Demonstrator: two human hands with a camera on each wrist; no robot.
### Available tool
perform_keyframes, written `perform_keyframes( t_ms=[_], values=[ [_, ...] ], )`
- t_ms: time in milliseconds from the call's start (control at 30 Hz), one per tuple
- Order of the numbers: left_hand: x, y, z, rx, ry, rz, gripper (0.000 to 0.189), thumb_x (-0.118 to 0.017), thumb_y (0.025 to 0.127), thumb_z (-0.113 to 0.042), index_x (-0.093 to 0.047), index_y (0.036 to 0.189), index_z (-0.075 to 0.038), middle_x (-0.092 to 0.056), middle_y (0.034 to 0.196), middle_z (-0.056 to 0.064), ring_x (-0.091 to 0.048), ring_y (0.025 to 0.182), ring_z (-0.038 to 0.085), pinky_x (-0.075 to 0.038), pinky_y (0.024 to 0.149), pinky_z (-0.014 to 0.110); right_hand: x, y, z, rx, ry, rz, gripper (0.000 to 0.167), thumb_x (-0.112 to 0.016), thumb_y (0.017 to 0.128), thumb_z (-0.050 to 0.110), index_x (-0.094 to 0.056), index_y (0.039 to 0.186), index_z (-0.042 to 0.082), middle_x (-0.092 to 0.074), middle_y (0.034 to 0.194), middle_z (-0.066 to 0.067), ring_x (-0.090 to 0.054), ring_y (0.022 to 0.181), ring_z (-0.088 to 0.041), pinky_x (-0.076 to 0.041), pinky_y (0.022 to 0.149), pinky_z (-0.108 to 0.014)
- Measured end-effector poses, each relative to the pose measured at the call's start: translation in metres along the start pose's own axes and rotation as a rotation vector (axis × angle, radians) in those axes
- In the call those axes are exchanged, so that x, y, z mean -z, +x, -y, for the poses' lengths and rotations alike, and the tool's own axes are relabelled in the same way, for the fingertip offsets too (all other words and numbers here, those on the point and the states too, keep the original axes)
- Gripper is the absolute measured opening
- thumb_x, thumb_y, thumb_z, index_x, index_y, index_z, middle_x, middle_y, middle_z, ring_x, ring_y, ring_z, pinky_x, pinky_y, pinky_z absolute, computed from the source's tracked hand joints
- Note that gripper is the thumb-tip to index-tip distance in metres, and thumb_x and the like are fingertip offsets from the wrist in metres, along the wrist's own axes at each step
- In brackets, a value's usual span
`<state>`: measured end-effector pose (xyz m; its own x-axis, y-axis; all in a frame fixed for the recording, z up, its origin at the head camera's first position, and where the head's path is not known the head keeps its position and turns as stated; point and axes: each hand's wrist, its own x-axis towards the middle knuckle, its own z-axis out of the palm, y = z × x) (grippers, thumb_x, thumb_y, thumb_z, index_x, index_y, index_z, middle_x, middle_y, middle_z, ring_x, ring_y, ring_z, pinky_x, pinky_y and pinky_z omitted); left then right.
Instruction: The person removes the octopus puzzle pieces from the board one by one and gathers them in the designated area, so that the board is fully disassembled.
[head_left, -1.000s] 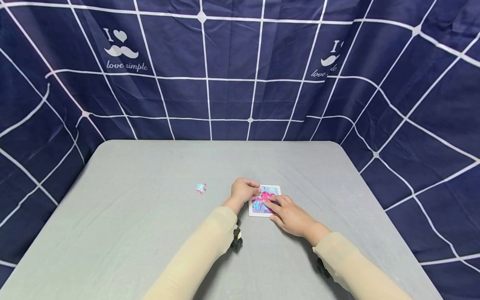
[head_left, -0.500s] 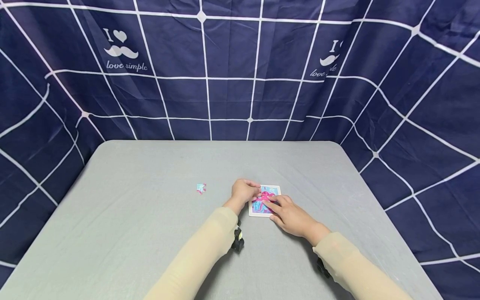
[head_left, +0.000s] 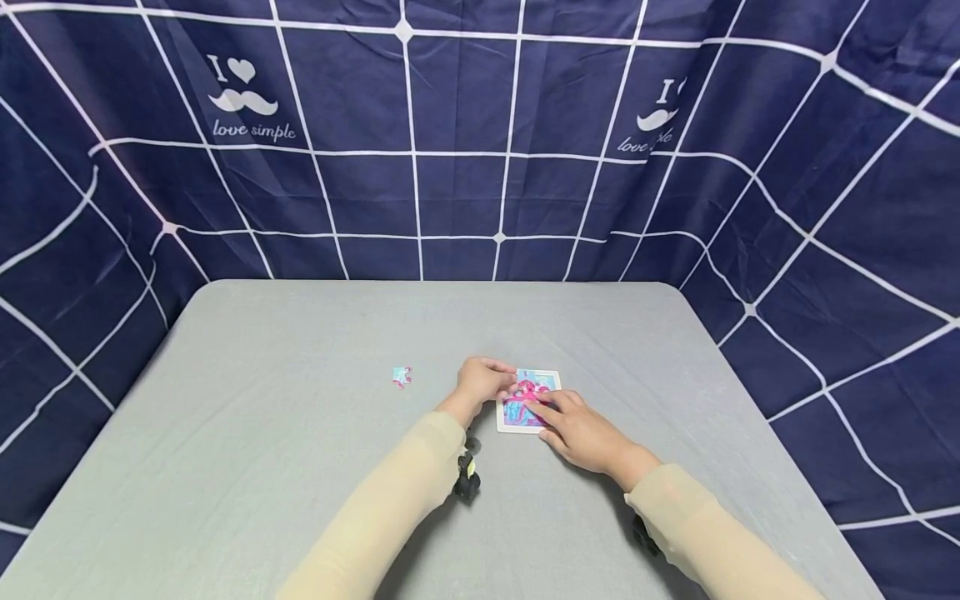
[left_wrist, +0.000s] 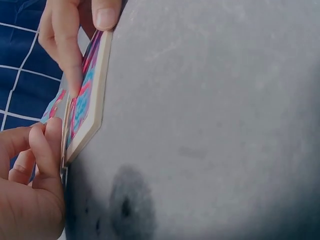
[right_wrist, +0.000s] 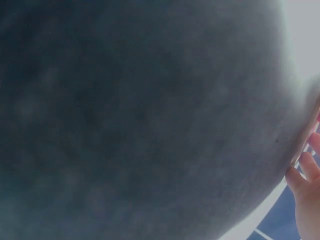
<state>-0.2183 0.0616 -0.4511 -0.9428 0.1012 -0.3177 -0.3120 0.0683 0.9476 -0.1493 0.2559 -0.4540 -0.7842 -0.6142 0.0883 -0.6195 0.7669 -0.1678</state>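
Note:
A small square jigsaw puzzle (head_left: 517,414) with a pale border lies on the table, showing a pink octopus on blue. At its upper left edge is my left hand (head_left: 480,385). The left wrist view shows that hand's thumb and fingers pinching a jigsaw piece (left_wrist: 54,106), blue and pink, tilted up from the puzzle. My right hand (head_left: 581,429) rests on the puzzle's right side. Its fingers reach onto the picture, and its thumb touches the border near the lower right corner. Both hands cover parts of the picture.
A loose jigsaw piece (head_left: 402,377), light blue and pink, lies on the grey table (head_left: 300,350) left of the hands. Dark blue curtains (head_left: 457,200) with white lines stand behind the table and on both sides.
My left hand has shifted slightly left and back from the puzzle, uncovering more of its upper left part. The right hand stays in place.

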Motion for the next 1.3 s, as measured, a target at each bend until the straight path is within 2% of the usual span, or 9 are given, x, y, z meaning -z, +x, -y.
perform_keyframes(
  t_ms=[467,700,1033,1300],
  values=[
    [0.021,-0.006,-0.009,0.008,0.001,0.033,0.012,-0.070,0.085,-0.004,-0.073,0.097,-0.001,-0.071,0.078,0.009,-0.066,0.066,0.011,-0.054,0.056,0.018,0.002,0.001,-0.001,-0.004,-0.014,0.016,0.048,-0.062,0.093,0.024,-0.051,0.137,0.008,-0.048,0.131,-0.015,-0.042,0.122,-0.034,-0.040,0.101,-0.048],
    [0.042,-0.007,-0.011,-0.005,0.011,0.038,0.014,-0.068,0.086,-0.002,-0.072,0.099,0.000,-0.071,0.080,0.007,-0.067,0.068,0.011,-0.054,0.058,0.018,0.002,0.001,-0.001,-0.008,-0.011,0.022,0.048,-0.062,0.094,0.025,-0.051,0.138,0.009,-0.047,0.132,-0.015,-0.041,0.123,-0.034,-0.039,0.101,-0.049],
    [0.075,-0.003,-0.010,0.006,0.017,-0.006,0.016,-0.068,0.085,0.000,-0.071,0.100,0.000,-0.071,0.080,0.008,-0.067,0.066,0.010,-0.054,0.056,0.017,0.002,-0.001,-0.001,-0.008,-0.006,0.010,0.048,-0.062,0.094,0.024,-0.051,0.138,0.009,-0.048,0.132,-0.015,-0.041,0.123,-0.034,-0.039,0.102,-0.049],
    [0.096,-0.005,-0.012,0.012,0.015,-0.028,0.017,-0.067,0.085,0.002,-0.070,0.101,0.003,-0.071,0.078,0.008,-0.066,0.064,0.009,-0.053,0.054,0.016,0.002,-0.002,-0.002,-0.006,0.000,0.006,0.049,-0.062,0.093,0.023,-0.050,0.138,0.009,-0.048,0.132,-0.015,-0.041,0.124,-0.035,-0.039,0.102,-0.049]
  ],
)
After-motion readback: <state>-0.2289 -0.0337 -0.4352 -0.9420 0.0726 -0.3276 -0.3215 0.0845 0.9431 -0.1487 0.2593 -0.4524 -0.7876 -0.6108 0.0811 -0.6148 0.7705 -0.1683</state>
